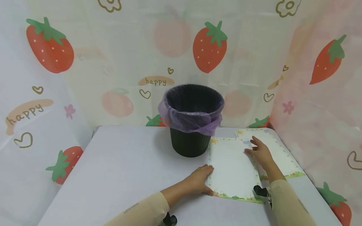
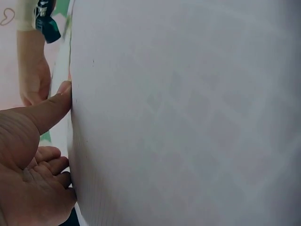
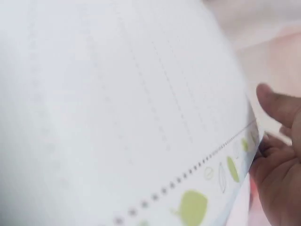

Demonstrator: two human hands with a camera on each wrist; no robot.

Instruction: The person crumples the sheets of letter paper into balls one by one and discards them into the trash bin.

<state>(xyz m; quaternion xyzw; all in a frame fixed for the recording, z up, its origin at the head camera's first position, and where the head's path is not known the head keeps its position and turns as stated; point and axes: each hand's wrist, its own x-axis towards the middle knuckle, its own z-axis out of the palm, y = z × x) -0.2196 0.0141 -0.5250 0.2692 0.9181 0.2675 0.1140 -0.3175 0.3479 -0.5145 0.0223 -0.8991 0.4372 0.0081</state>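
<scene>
A white sheet of paper (image 1: 233,169) with a printed border of leaves, flowers and a sun lies on the white table (image 1: 118,175), right of the middle. At its left edge my left hand (image 1: 197,181) rests with thumb and fingers spread. The left wrist view has that thumb (image 2: 51,110) against the edge of a pale surface. Near the sheet's upper right edge is my right hand (image 1: 261,154), its thumb apart from the fingers. In the right wrist view the hand's fingers (image 3: 273,174) are beside the sheet's leaf-printed margin; whether they touch it is hard to tell.
Another bordered sheet (image 1: 278,150) lies farther right, partly behind the right hand. A dark bin (image 1: 188,144) lined with a purple bag (image 1: 195,123) stands beyond the front sheet's upper left corner. Strawberry-printed cloth (image 1: 127,56) walls the back and both sides.
</scene>
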